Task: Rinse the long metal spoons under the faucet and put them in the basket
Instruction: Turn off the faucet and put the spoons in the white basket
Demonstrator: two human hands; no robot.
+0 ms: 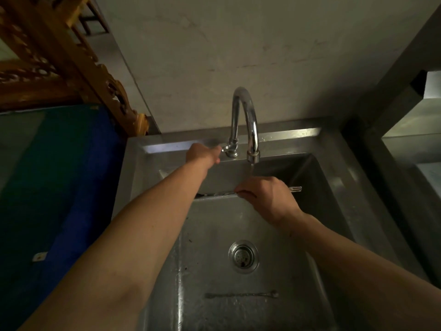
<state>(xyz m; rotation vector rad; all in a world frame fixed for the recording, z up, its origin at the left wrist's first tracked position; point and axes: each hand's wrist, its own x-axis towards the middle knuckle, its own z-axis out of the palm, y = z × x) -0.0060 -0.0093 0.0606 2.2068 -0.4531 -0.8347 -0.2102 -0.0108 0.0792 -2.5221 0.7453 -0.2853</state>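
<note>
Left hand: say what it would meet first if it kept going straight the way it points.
The left hand points at the faucet handle by the faucet base; its fingers look already on it, so the handle comes first. Depth is unclear.

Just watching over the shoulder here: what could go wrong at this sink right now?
The right hand holds a bundle of utensils under the faucet; wet metal could slip and drop into the sink. The fork tines stick out past the fingers and might poke. One spoon lies on the sink floor near the drain, easy to overlook.
</note>
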